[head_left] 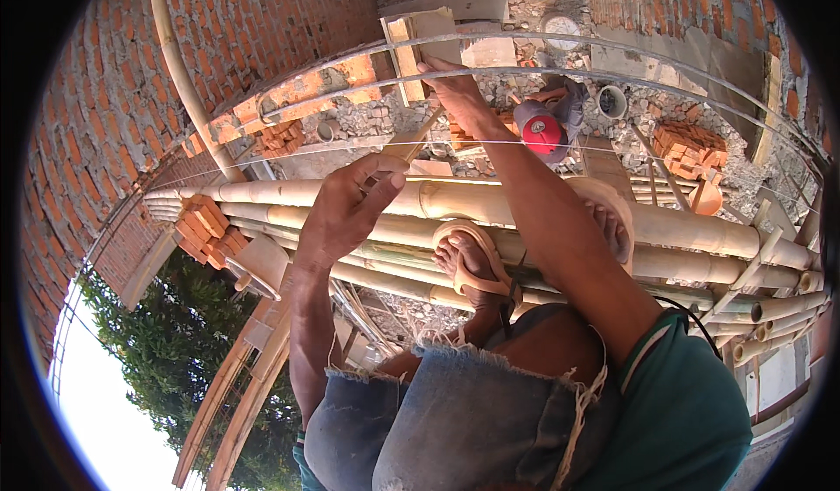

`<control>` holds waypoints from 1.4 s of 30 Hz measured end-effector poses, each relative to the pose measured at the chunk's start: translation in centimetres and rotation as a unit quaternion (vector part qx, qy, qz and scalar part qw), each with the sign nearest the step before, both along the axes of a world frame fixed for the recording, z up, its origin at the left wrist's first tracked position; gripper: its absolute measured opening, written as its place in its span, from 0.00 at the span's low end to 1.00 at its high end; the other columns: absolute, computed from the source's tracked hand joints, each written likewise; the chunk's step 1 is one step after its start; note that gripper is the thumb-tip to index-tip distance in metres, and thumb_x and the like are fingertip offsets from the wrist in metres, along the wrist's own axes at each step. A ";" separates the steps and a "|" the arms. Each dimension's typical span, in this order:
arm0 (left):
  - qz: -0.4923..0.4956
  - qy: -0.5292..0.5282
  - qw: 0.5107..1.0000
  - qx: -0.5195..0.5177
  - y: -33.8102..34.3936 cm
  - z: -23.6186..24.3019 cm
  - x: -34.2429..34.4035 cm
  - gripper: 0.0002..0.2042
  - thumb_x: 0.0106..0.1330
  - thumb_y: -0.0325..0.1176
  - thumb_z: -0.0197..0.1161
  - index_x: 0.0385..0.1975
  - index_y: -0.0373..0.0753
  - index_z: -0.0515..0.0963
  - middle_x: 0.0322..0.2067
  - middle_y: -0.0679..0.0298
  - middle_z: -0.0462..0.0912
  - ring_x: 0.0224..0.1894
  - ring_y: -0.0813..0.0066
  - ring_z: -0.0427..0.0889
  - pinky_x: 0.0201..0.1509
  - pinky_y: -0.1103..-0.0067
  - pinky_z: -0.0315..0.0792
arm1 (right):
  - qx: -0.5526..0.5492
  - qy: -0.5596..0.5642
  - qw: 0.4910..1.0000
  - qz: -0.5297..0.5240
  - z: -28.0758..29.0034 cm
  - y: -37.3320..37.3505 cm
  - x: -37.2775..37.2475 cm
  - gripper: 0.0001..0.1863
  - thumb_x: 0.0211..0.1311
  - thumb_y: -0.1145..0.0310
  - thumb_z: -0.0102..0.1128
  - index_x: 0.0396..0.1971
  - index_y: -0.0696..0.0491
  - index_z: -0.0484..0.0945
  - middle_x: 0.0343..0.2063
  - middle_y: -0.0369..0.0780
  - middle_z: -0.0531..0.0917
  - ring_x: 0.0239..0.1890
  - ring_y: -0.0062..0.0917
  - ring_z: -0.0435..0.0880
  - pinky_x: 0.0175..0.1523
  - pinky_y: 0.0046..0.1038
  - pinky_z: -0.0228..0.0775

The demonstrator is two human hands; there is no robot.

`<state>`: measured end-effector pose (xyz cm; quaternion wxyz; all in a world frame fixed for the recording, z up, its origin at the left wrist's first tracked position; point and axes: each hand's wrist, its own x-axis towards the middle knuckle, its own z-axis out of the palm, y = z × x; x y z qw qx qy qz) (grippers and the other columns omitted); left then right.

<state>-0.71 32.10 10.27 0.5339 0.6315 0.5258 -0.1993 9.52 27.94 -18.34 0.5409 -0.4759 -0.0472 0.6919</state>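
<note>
My left hand [354,202] is closed, thumb raised, just above a thick bamboo pole [446,198]; what it holds is unclear, though a narrow strip of wood [411,145] shows just beyond it. My right hand [455,88] reaches forward with fingers bent at the lower of two curved metal rods [499,71], beside an upright wooden board [398,49]; which of these it grips is unclear. A thin taut line crosses near both hands. My sandalled feet [468,259] rest on the bamboo poles beneath me.
Brick walls [105,97] rise left and right. Bricks [210,228] are stacked on the bamboo at left. Far below, a co-worker in a red cap [542,132] is amid rubble, near a bucket [612,99] and more bricks [687,150]. A tree [149,342] shows lower left.
</note>
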 end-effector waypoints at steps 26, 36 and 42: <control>0.509 -0.188 0.840 -0.007 -2.0 -21.7 -3.6 0.21 0.73 0.32 0.61 0.62 0.31 0.68 0.41 0.63 0.81 0.40 0.77 0.81 0.42 0.80 0.77 | 0.007 -0.031 0.999 0.023 0.3 1.8 2.3 0.32 0.64 0.56 0.70 0.62 0.57 0.70 0.55 0.44 0.81 0.53 0.30 0.81 0.50 0.34 0.80; 0.516 -0.169 0.839 -0.012 -2.0 -23.9 -4.3 0.22 0.70 0.33 0.64 0.61 0.31 0.70 0.42 0.62 0.80 0.42 0.73 0.82 0.44 0.78 0.79 | 0.021 -0.021 0.999 0.044 0.1 2.3 3.1 0.32 0.63 0.64 0.70 0.61 0.62 0.67 0.57 0.47 0.78 0.56 0.35 0.80 0.56 0.41 0.82; 0.533 -0.156 0.832 -0.013 -2.9 -24.7 -5.0 0.24 0.66 0.32 0.67 0.59 0.29 0.71 0.39 0.62 0.81 0.37 0.75 0.81 0.37 0.78 0.78 | -0.011 -0.044 0.996 0.080 0.3 2.7 3.7 0.32 0.61 0.63 0.72 0.61 0.61 0.69 0.57 0.47 0.79 0.57 0.37 0.80 0.54 0.40 0.81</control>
